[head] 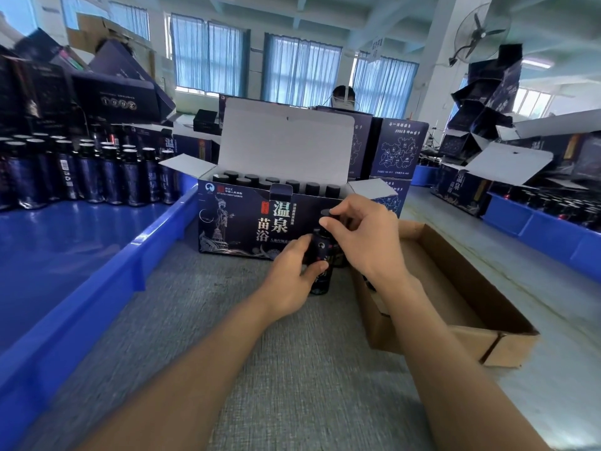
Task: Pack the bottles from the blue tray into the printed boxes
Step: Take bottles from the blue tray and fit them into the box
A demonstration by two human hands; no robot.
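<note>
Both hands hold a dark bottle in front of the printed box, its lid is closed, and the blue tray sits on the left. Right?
One slip: the head view shows the lid open, caps visible inside the printed box. The left hand and right hand hold the bottle in front of it, blue tray on the left.

Left hand point(291, 278), right hand point(366, 237) bare; both forearms bare down to frame edge.

Bright workshop room, tall windows point(302, 68) with blue curtains point(208, 56) on back wall, white pillar point(435, 60), wall fan point(480, 32) upper right, grey-covered desk point(276, 369).
</note>
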